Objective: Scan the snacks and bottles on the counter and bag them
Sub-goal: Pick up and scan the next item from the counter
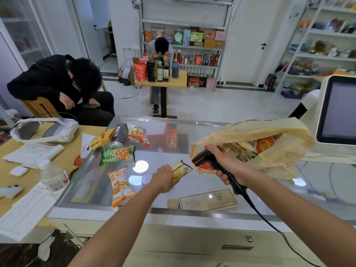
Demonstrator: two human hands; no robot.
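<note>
Yellow snack packet (182, 168), clamped in fingers of the left hand (165, 179), points toward two o'clock, seemingly so the scanner (207, 160) gripped by the right hand (227, 164) can read it.

A small shop, this one: glass display counter (192, 213) up near with a barcode scanner (203, 160) over it, till screen (339, 112) at the right, stocked shelves (200, 48) on the far wall, and a table (181, 80) crowded with sauce bottles (151, 70) mid-floor.

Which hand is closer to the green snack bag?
Left. The left hand, holding a small yellow snack, is just right of the green snack bag; the right hand grips the scanner farther right.
</note>
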